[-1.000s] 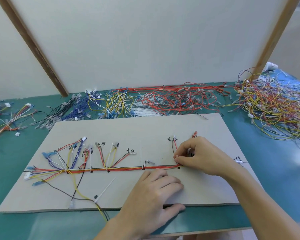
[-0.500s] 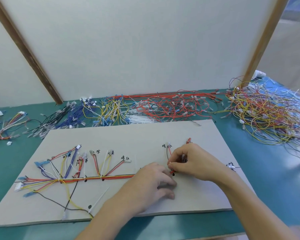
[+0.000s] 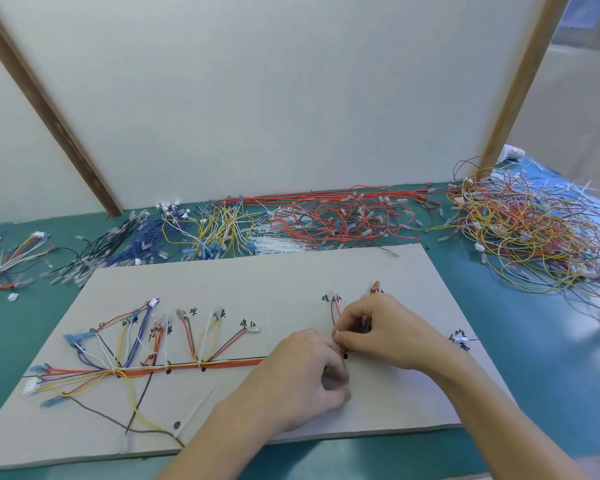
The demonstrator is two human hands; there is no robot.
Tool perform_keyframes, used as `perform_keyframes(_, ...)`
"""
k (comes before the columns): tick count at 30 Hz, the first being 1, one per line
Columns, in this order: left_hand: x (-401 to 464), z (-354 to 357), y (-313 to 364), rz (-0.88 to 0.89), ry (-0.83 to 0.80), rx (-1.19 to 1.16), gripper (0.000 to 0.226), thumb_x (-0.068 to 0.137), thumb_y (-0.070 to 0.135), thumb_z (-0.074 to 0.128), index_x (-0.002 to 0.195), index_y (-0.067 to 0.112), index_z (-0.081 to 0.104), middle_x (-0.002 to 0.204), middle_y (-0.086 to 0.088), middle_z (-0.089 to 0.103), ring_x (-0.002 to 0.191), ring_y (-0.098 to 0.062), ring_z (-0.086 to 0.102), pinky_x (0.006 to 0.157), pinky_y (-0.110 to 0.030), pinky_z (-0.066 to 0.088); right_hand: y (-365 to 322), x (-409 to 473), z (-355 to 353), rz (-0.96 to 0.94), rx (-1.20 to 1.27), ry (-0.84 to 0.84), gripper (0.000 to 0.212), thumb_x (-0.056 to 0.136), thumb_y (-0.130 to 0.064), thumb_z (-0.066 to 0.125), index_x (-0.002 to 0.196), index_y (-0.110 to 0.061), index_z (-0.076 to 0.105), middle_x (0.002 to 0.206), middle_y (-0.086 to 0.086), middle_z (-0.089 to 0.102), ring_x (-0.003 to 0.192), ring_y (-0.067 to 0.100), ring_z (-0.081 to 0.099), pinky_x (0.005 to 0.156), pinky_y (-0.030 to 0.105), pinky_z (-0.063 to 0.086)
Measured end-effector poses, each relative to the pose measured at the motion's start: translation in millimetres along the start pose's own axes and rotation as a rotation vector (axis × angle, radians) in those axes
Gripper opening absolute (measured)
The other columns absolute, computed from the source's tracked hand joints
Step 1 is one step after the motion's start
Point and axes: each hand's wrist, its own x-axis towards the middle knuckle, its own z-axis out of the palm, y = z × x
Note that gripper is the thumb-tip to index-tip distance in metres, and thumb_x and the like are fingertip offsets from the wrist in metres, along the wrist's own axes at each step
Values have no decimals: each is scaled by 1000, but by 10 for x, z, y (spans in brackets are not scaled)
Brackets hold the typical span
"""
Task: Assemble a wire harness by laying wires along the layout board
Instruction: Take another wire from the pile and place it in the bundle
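Left two-thirds of the layout board point(image 3: 291, 271) is wired; at 3 o'clock, right hand point(image 3: 378, 327) pinches the wire bundle point(image 3: 222, 363), left hand point(image 3: 302, 372) apparently curled onto it, right-end branches unfinished.

Harness point(image 3: 187, 367) on board point(image 3: 291, 271) — loose wires point(image 3: 326, 220) behind (heap point(image 3: 534, 237) right).

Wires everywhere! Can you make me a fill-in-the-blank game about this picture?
1. The layout board lies on a ____ table.
2. The right hand pinches the wire bundle near its ____ end.
3. The big pile of red wires lies ____ the board.
4. A loose white cable tie lies on the ____.

Missing words: green; right; behind; board
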Motion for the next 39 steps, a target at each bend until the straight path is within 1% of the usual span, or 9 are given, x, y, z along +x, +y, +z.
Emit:
perform_keyframes(4, 22, 0, -7, 12, 5, 14, 11, 87, 30, 71, 86, 23, 79, 96, 11, 72, 92, -5, 51, 88, -22, 41, 8, -10, 14, -8, 15, 10, 11, 84, -14, 72, 77, -20, 78, 70, -8, 74, 61, 0, 60, 60, 13, 44)
perform_keyframes(7, -3, 44, -19, 82, 17, 41, 16, 98, 34, 64, 95, 22, 75, 98, 9, 67, 97, -9, 50, 89, -25, 43, 22, -17, 17, -16, 9, 24, 11, 85, -16, 72, 77, -22, 78, 72, -9, 74, 62, -1, 60, 61, 12, 44)
perform_keyframes(11, -33, 149, 10, 126, 201, 111, 19, 104, 28, 54, 100, 14, 68, 97, 1, 67, 94, -20, 57, 83, -37, 51, 47, -27, 33, -21, 14, 52, 11, 86, -17, 73, 80, -24, 79, 74, -11, 74, 63, -3, 60, 61, 12, 44)
perform_keyframes(15, -13, 212, 62, -119, 363, -97, 5, 100, 23, 65, 105, 24, 65, 96, 10, 68, 94, -8, 59, 87, -28, 48, 79, -52, 55, -21, 86, 73, 11, 89, -19, 75, 84, -27, 79, 75, -9, 75, 64, 0, 62, 62, 15, 47)
perform_keyframes(20, 3, 229, 45, -347, 468, -399, 34, 88, 20, 81, 89, 36, 51, 79, 21, 73, 69, 0, 66, 64, -11, 43, 146, -57, 111, 17, 160, 128, 14, 86, -13, 75, 86, -27, 79, 76, -5, 77, 68, 6, 65, 68, 25, 53)
perform_keyframes(25, 63, 293, 94, -443, 558, -493, 27, 84, 22, 84, 81, 36, 62, 72, 15, 74, 72, -4, 71, 64, -17, 49, 208, -73, 152, 15, 253, 160, 19, 88, -10, 77, 99, -25, 79, 86, -6, 80, 83, 12, 75, 79, 24, 58)
perform_keyframes(29, 72, 342, 103, -473, 586, -518, 33, 82, 22, 85, 79, 36, 56, 71, 11, 72, 69, -8, 70, 62, -20, 51, 233, -95, 166, 12, 300, 175, 21, 87, -7, 77, 98, -24, 78, 86, -5, 80, 85, 12, 75, 79, 20, 57)
perform_keyframes(35, 70, 370, 86, -467, 609, -588, 17, 83, 22, 86, 84, 33, 74, 75, 17, 77, 74, 1, 73, 68, -9, 49, 239, -83, 181, 4, 295, 204, 13, 90, -14, 77, 96, -24, 81, 87, -4, 80, 85, 18, 75, 85, 39, 61)
perform_keyframes(39, 48, 397, 81, -392, 602, -482, 11, 87, 20, 82, 94, 29, 84, 80, 24, 76, 79, 0, 74, 76, -19, 56, 251, -86, 191, 16, 308, 219, 12, 89, -12, 78, 95, -23, 81, 85, -4, 80, 84, 17, 76, 85, 43, 61)
